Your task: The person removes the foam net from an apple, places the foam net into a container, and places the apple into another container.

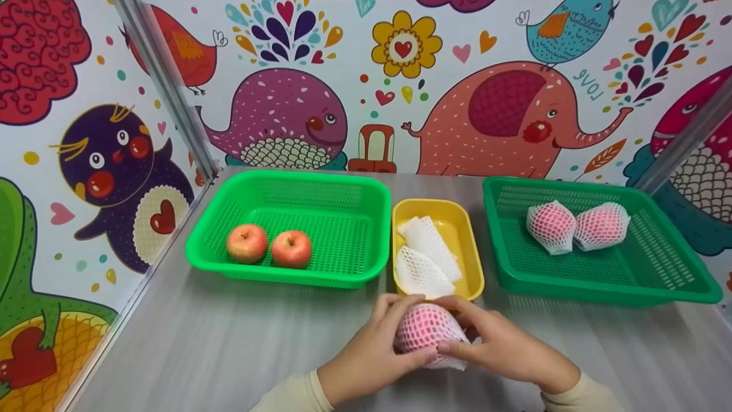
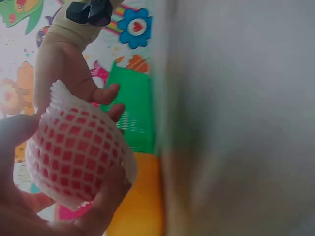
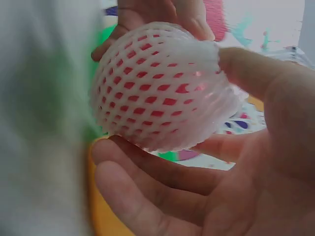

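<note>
An apple (image 1: 426, 329) in a white foam net sits between both hands, just in front of the yellow tray. The left hand (image 1: 374, 349) grips its left side, fingers over the top and thumb at the front. From the right, the right hand (image 1: 497, 343) holds it, with its thumb on the net's gathered edge. In the right wrist view, the right fingers (image 3: 147, 196) curve under the netted apple (image 3: 147, 93). The left wrist view shows red skin through the mesh and the left thumb and fingers around the fruit.
A yellow tray (image 1: 474, 269) holds white foam nets (image 1: 426, 269). To its left, a bright green basket (image 1: 343, 274) has two bare apples (image 1: 247, 243). On the right, a darker green basket (image 1: 577, 289) contains two netted apples (image 1: 551, 223). A cartoon-printed wall (image 1: 400, 103) stands behind.
</note>
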Motion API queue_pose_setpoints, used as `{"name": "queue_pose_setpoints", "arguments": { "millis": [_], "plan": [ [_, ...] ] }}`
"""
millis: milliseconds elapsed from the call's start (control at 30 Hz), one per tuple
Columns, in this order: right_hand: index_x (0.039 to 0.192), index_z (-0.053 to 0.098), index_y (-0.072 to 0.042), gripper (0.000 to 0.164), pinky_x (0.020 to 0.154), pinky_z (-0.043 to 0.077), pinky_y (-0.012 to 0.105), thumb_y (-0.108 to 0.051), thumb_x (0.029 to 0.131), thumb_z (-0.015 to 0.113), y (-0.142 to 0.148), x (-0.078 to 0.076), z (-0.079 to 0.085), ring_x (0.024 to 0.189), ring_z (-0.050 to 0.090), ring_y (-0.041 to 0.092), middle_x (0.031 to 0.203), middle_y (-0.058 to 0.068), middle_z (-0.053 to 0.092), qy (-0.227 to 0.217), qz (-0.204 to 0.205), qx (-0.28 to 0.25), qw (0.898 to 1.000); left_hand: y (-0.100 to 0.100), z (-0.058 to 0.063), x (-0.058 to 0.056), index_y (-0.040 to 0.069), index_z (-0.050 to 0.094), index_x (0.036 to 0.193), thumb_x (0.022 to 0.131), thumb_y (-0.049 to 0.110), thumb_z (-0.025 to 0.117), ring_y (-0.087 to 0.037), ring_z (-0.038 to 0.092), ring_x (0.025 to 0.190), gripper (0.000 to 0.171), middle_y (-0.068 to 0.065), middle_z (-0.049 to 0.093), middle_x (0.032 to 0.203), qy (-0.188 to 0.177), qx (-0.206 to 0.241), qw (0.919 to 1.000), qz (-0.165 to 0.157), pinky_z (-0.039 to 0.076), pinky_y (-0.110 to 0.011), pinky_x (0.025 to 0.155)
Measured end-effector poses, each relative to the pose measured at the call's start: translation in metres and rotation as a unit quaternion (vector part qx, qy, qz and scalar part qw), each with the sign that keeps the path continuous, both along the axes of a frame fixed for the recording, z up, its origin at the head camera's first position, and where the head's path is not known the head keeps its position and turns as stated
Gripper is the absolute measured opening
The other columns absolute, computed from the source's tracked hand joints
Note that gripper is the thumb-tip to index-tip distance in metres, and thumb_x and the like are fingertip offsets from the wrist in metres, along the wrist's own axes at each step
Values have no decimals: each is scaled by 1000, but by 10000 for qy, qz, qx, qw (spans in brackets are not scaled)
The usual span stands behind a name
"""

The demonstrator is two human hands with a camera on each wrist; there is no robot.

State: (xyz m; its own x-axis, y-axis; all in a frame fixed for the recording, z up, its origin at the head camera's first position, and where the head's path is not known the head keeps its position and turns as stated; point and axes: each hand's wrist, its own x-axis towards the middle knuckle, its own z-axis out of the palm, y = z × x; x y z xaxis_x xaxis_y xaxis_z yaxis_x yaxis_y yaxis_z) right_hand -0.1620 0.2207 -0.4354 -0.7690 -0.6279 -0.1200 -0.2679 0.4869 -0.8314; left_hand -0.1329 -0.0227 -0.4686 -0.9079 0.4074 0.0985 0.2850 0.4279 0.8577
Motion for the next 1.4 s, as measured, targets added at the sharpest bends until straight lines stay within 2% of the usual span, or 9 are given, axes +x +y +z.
{"name": "queue_pose_setpoints", "arguments": {
  "millis": [100,200,433,633,833,1000,1100,1267,1400],
  "plan": [
    [144,47,-19,58,73,53,31,-37,94,71,-2,0,-13,88,64,16,106,-8,69,31,15,5,10000,-4,-11,1,35,40,150,85,66,67,-10,53,111,77,8,39,129,-374,-218,9988,-210,48,-33,93],
    [139,49,-18,55,68,52,30,-39,94,72,-4,1,-23,81,63,16,95,-7,69,43,-73,115,9999,-7,-17,0,31,41,149,85,68,65,-7,53,108,78,8,44,127,-456,-553,9969,-323,49,-32,93],
    [133,55,-18,49,69,52,30,-42,93,71,-6,2,-32,84,62,21,97,-1,65,126,-480,162,9986,-14,-17,-1,27,43,149,84,79,54,-9,49,117,83,10,51,132,176,-1437,9892,-219,47,-41,98],
    [134,55,-12,47,81,54,35,-34,96,70,0,2,-31,99,62,25,107,5,64,20,-926,-378,9950,-21,-17,1,29,37,153,86,70,62,-9,45,125,83,10,44,140,371,-1010,9936,-333,45,-42,102],
    [136,53,-6,43,86,55,36,-23,99,67,-2,6,-34,107,62,28,121,9,61,-111,-651,-1077,9920,-20,-21,0,29,43,149,88,54,73,-9,45,123,73,10,45,138,936,-775,9912,-516,47,-37,99],
    [136,56,-12,37,94,51,35,-23,101,63,-9,9,-39,116,59,28,130,5,59,-113,-585,-1189,9911,-17,-21,-1,31,46,145,88,49,75,-7,47,118,66,12,46,133,1029,-675,9910,-523,48,-33,96],
    [134,57,-17,36,90,53,36,-26,99,65,-14,12,-41,116,57,30,129,4,59,-154,-781,-1211,9894,-15,-20,-1,33,49,141,88,49,75,-7,48,117,62,13,46,132,1064,-606,9913,-491,49,-32,95],
    [127,62,-27,45,77,57,35,-35,86,81,-22,18,-45,108,57,24,123,-6,58,650,-1059,-982,9874,-14,-20,-2,33,58,130,88,51,74,-8,49,118,49,12,49,131,1271,-530,9901,-278,48,-34,96],
    [108,71,-31,28,74,56,30,-31,82,83,-27,22,-46,102,59,15,116,-8,60,1723,-1227,-987,9724,-15,-18,-3,32,65,119,86,48,77,-8,51,118,39,13,52,131,1351,-425,9899,-103,48,-36,98]
  ]
}}
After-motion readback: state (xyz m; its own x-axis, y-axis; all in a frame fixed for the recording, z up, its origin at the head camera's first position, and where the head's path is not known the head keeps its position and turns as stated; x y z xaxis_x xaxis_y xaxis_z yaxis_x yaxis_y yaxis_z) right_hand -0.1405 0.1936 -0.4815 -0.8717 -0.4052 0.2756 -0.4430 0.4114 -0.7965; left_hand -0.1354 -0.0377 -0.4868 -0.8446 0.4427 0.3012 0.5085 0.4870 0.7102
